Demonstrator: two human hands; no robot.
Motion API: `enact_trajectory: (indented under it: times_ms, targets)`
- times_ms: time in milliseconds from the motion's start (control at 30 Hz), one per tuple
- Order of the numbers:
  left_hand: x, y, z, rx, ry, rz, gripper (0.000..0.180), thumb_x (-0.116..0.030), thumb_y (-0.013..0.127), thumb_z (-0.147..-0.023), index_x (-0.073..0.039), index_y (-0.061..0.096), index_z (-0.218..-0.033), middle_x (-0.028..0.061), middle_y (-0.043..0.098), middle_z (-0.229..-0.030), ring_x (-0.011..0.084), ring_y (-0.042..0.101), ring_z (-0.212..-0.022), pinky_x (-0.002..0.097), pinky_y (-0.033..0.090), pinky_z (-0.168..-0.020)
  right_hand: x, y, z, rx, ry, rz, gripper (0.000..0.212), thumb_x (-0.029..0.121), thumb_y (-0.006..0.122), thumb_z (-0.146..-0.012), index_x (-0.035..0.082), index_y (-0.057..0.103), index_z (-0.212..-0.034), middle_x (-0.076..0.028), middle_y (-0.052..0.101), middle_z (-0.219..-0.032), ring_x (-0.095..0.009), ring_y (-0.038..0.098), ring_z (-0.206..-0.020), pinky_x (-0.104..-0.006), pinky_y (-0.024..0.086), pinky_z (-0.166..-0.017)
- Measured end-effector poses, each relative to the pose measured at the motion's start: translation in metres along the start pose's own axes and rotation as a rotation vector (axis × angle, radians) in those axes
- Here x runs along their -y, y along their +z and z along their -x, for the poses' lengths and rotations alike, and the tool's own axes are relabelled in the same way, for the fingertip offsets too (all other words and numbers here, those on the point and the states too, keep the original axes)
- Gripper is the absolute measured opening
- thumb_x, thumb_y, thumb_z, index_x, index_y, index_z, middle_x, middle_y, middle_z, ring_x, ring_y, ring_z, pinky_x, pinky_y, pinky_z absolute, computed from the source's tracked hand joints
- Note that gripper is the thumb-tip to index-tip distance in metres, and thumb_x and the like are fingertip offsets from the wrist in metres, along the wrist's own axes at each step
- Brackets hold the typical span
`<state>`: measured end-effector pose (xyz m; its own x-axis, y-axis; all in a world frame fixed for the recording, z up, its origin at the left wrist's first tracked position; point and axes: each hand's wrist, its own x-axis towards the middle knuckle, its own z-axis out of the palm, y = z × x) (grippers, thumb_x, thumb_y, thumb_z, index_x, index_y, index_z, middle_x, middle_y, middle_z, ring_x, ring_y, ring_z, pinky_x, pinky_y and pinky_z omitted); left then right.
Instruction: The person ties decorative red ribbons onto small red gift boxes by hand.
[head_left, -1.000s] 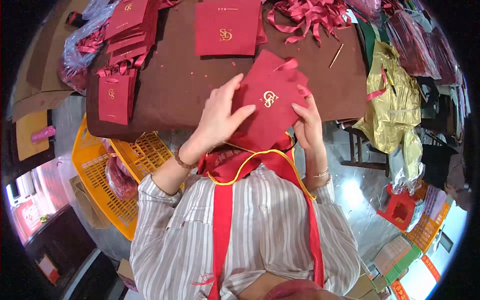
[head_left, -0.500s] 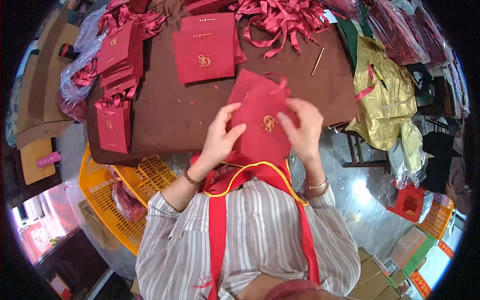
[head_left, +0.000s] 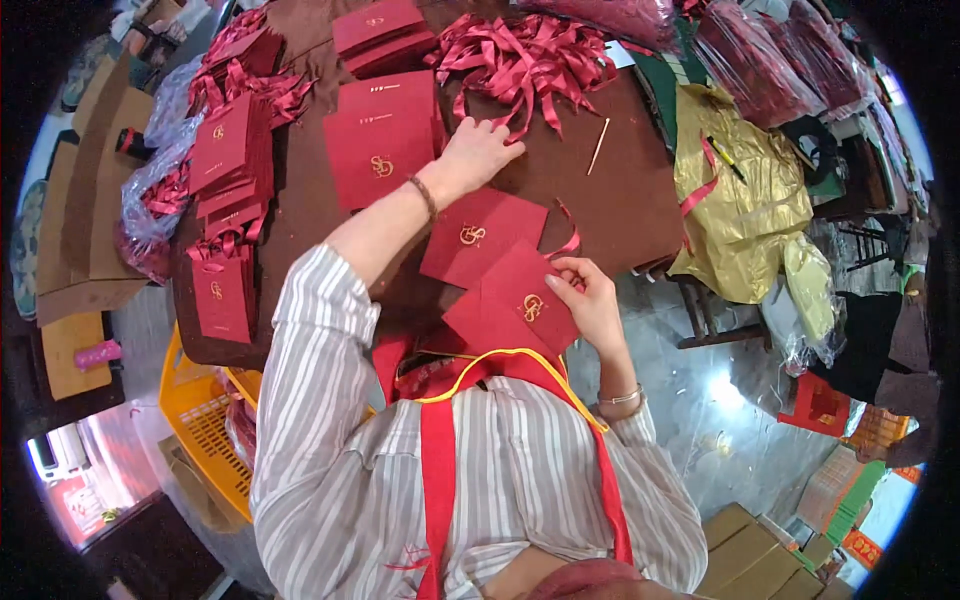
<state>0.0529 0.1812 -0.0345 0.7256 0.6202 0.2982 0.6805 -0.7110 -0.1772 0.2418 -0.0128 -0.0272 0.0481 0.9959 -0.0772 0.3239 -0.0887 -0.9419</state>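
Note:
Low in front of me, my right hand [head_left: 588, 296] pinches the edge of a small flat red paper bag [head_left: 515, 290] with a gold emblem. A loop of red ribbon [head_left: 570, 240] shows beside this bag's upper edge. Another flat red bag [head_left: 482, 237] lies just beyond it, partly overlapped. My left hand [head_left: 478, 158] reaches across the table to the near edge of a heap of red satin ribbons [head_left: 530, 65]. Its fingers are bent and a little apart over the ribbon ends; the fingertips are partly hidden. A stack of red bags [head_left: 375, 145] lies left of that hand.
Piles of ribbon-handled red bags [head_left: 225, 150] line the left side of the brown-covered table [head_left: 640, 210]. A thin stick [head_left: 598, 146] lies on the right. Gold plastic wrapping [head_left: 735, 200] hangs off the right edge. A yellow crate [head_left: 205, 420] stands below left.
My left hand has left the bag and moved forward to the ribbon heap. My right hand has come down slightly and stays with the bag. The view has shifted.

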Motion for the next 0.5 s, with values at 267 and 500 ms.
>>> enact_trajectory:
  times_ms: [267, 500]
  targets:
    - [0.013, -0.02, 0.002, -0.222, -0.042, 0.537, 0.007, -0.015, 0.059, -0.076, -0.008, 0.06, -0.076, 0.0069, 0.057, -0.082, 0.0256, 0.056, -0.078, 0.0349, 0.044, -0.068, 0.003, -0.003, 0.002, 0.193, 0.077, 0.093, 0.027, 0.017, 0.064, -0.081, 0.0, 0.054, -0.1, 0.001, 0.055, -0.075, -0.005, 0.051, -0.075, -0.021, 0.043, -0.066]
    - [0.106, -0.176, 0.084, -0.465, -0.274, 1.883, 0.027, -0.013, 0.041, -0.089, 0.004, 0.054, -0.106, 0.027, 0.053, -0.115, 0.0346, 0.051, -0.108, 0.0439, 0.036, -0.096, 0.012, -0.002, -0.013, 0.427, 0.208, -0.208, 0.024, 0.009, 0.057, -0.085, 0.0, 0.053, -0.107, 0.001, 0.058, -0.086, -0.005, 0.052, -0.078, -0.0198, 0.044, -0.07]
